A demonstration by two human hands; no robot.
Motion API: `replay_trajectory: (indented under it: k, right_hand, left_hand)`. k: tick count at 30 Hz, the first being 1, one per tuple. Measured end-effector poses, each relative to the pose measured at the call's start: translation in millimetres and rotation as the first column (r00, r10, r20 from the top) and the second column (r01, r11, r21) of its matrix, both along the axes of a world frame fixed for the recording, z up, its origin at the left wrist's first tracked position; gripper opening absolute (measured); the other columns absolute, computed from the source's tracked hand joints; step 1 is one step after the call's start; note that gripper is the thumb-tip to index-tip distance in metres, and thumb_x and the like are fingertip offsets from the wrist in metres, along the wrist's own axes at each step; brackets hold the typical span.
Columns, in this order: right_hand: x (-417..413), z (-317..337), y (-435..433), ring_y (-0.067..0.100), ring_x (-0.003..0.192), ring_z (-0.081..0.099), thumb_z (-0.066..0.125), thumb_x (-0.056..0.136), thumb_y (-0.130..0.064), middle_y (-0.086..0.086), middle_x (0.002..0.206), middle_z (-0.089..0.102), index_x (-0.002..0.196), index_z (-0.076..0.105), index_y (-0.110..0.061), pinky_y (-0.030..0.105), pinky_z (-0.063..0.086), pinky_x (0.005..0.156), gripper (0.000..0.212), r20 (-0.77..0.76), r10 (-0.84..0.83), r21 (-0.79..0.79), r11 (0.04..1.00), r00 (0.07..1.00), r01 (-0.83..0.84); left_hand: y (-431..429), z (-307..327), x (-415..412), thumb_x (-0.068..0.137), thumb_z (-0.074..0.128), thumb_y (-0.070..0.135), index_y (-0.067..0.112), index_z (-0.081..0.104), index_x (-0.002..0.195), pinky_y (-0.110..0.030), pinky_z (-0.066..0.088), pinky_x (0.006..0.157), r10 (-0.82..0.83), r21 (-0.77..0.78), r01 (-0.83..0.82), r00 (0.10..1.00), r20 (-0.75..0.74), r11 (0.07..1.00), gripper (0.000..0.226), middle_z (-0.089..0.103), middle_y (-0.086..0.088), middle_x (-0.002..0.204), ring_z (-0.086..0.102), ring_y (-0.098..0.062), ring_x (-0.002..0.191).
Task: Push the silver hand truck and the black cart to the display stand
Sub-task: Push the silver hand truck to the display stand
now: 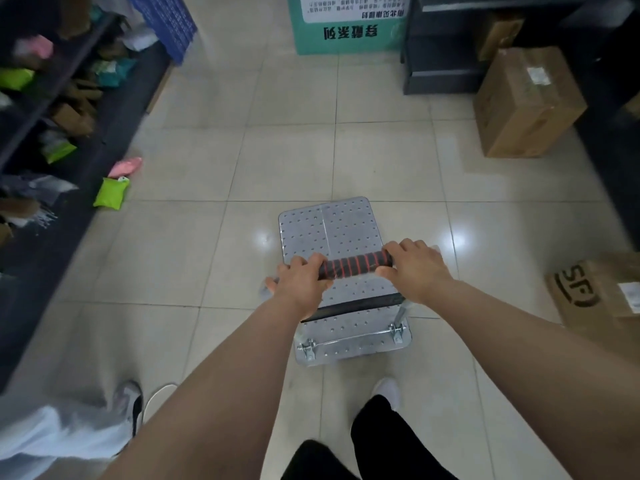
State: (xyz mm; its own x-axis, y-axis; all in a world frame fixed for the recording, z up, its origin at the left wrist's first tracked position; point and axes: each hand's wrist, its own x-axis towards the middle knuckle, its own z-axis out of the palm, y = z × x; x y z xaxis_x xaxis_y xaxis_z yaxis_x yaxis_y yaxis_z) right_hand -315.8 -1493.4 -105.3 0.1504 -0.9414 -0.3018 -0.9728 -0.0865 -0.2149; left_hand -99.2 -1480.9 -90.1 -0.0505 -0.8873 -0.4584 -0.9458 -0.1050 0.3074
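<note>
The silver hand truck [332,230] stands on the tiled floor in front of me, its dimpled metal deck pointing away. Its handle [356,265] has a black grip with red stripes. My left hand [298,282] is closed around the handle's left end and my right hand [415,268] around its right end. Straight ahead at the top stands a green and white display stand [346,32] with printed characters. No black cart is in view.
Dark shelving [52,109] with packets lines the left; a green packet [110,194] and a pink one [126,166] lie at its foot. Cardboard boxes [526,102] [599,292] sit on the right beside a dark rack [446,46]. Another person's legs [69,427] are at lower left.
</note>
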Motion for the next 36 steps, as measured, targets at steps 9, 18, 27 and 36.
replay_trajectory:
  k: [9,18,27,36]
  right_hand:
    - [-26,1,-118,0.026,0.105,0.048,0.041,0.091,-0.054,0.007,0.112,0.055,0.118,0.047,-0.022,0.043,0.04,0.09,0.043,-0.05,0.08,0.042,0.996,0.996,-0.078]
    - [-22,-1,-251,0.023,0.101,0.048,0.044,0.09,-0.051,0.005,0.108,0.056,0.115,0.048,-0.022,0.038,0.041,0.088,0.038,0.017,0.101,0.02,0.995,0.995,-0.101]
    - [-42,-5,-373,0.022,0.097,0.047,0.043,0.091,-0.052,0.004,0.106,0.056,0.111,0.047,-0.023,0.036,0.038,0.082,0.035,0.03,0.025,-0.028,0.999,0.999,-0.025]
    - [-100,-15,-509,0.023,0.102,0.047,0.043,0.09,-0.053,0.003,0.109,0.055,0.112,0.047,-0.025,0.039,0.037,0.088,0.036,0.034,-0.02,-0.083,0.996,0.999,0.023]
  left_hand:
    - [-101,-1,-28,0.096,0.048,0.041,0.033,0.043,0.122,-0.057,0.029,0.102,0.028,0.015,-0.029,0.999,0.019,0.999,0.028,0.044,-0.006,0.125,0.039,-0.033,0.116]
    - [-231,-8,-23,0.095,0.048,0.041,0.032,0.043,0.118,-0.057,0.032,0.101,0.046,0.013,-0.046,0.999,0.025,0.999,0.025,0.045,-0.006,0.123,0.041,-0.032,0.113]
    - [-380,-11,-37,0.092,0.052,0.042,0.036,0.045,0.111,-0.058,0.03,0.103,-0.026,-0.016,0.026,1.0,0.012,1.0,0.021,0.047,-0.003,0.118,0.043,-0.029,0.112]
    - [-520,-12,-95,0.093,0.051,0.041,0.037,0.044,0.115,-0.056,0.031,0.103,-0.055,-0.042,0.056,0.998,0.026,0.998,0.023,0.047,-0.002,0.121,0.042,-0.029,0.113]
